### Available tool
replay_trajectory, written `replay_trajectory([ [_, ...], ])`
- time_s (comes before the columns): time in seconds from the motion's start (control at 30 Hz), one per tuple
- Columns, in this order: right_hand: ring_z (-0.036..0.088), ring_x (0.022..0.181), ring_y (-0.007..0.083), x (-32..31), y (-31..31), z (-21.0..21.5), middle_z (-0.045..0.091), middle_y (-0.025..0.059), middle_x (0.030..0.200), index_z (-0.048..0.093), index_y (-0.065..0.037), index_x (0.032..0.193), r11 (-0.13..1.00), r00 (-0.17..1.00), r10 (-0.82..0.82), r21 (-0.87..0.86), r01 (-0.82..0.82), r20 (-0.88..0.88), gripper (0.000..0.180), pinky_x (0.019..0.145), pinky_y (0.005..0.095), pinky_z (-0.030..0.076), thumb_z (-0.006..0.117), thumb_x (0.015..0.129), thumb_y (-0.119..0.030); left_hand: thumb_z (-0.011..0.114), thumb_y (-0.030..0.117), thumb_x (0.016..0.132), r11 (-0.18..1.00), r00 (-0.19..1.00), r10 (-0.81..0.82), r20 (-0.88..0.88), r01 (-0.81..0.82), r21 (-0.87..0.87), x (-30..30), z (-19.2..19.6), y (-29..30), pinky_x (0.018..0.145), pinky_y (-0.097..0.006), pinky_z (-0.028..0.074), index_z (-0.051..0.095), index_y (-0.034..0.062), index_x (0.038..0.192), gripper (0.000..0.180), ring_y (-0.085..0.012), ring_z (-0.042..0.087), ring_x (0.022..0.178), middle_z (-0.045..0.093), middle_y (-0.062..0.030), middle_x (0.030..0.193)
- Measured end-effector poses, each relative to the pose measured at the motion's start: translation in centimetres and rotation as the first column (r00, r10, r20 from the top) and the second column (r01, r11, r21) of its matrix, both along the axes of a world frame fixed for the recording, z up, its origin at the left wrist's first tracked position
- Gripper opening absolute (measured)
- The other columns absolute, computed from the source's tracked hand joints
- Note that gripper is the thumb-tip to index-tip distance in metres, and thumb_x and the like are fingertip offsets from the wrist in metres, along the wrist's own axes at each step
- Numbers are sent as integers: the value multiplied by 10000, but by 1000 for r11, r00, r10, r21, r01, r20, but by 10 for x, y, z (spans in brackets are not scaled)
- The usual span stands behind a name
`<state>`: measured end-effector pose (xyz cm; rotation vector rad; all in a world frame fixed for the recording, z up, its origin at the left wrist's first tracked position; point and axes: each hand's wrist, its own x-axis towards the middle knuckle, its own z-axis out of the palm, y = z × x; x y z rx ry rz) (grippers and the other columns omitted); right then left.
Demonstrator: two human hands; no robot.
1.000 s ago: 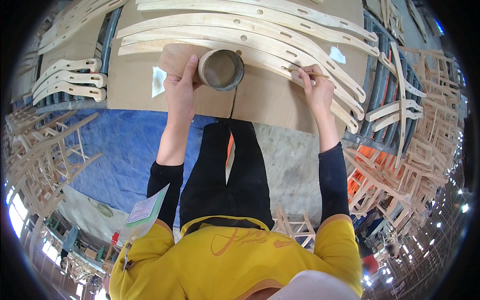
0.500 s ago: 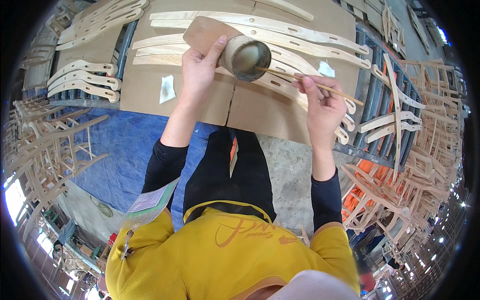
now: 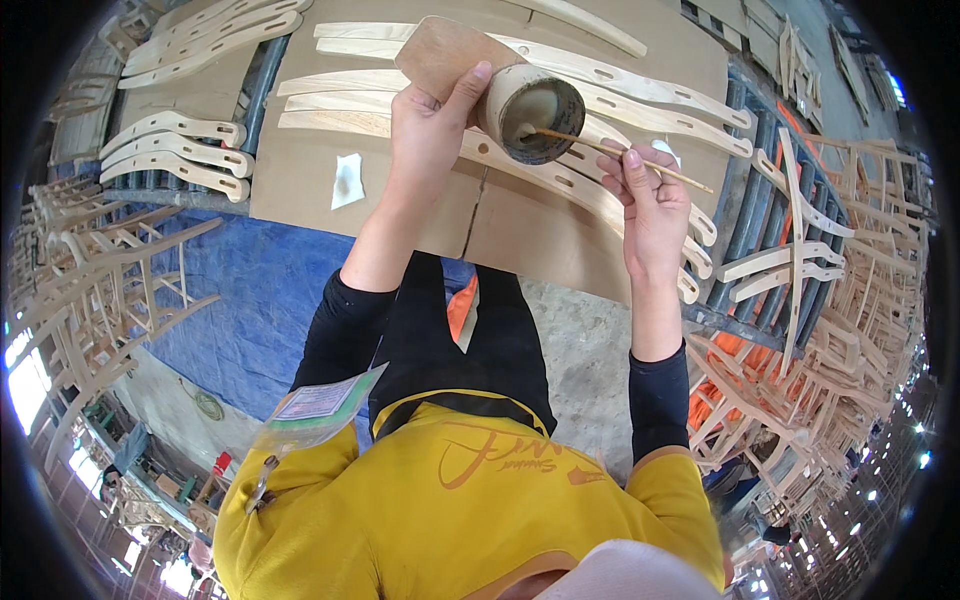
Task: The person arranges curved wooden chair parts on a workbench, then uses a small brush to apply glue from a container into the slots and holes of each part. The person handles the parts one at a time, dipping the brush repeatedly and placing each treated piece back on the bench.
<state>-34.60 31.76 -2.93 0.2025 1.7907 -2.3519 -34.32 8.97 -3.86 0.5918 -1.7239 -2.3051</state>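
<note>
My left hand (image 3: 425,130) grips a round cup (image 3: 492,98), tilted so that its dark-smeared mouth faces me and pale matter shows inside. A flat tan piece with rounded corners (image 3: 445,58) lies against the cup, held in the same hand. Between the fingertips of my right hand (image 3: 652,215) is a thin wooden stick (image 3: 575,141), its far end dipped into the cup. Below both hands, several curved pale wooden pieces (image 3: 680,87) with slots and holes rest on a cardboard sheet (image 3: 390,228).
White scraps, one (image 3: 348,182) left of the cup, lie on the cardboard. Metal rollers (image 3: 745,220) flank it, carrying more wooden pieces, including a group (image 3: 180,150) on the left. Wooden frames (image 3: 850,345) are piled at right. A blue tarp (image 3: 240,290) covers floor at left.
The cup and my left hand have shifted right, nearer to my right hand. The stick stays in the cup, and my right hand sits slightly lower.
</note>
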Motion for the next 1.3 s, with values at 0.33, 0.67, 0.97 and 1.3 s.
replay_trajectory([
  [0.33,741,820,212,12,-65,-20,739,178,933,590,-31,985,974,1000,-14,227,14,-3,164,732,285,568,668,993,-175,723,242,955,993,991,-67,115,55,101,-16,-31,-65,726,-289,607,708,-65,1062,325,-140,708,834,739,-100,967],
  [0.67,741,874,208,27,-124,-19,738,211,1011,580,-7,1086,990,979,-135,-13,138,151,192,727,250,569,681,977,-129,750,315,932,982,968,-165,189,144,122,-11,-45,-117,811,-305,598,731,30,1051,310,-121,705,865,742,-47,985],
  [0.97,728,931,191,29,-132,-32,724,172,1109,663,-48,1037,990,933,-139,33,136,332,137,753,256,587,672,987,-175,763,305,920,977,954,-205,218,187,103,-4,-62,-132,793,-299,589,729,22,1048,313,-117,700,861,741,-48,979],
  [1.3,747,794,190,14,-96,-86,752,122,925,643,-3,1013,797,969,-143,557,234,-203,164,701,270,575,682,982,-160,742,256,940,992,954,-67,292,34,118,18,-78,-169,724,-285,568,725,2,1064,283,-115,686,818,739,-53,988],
])
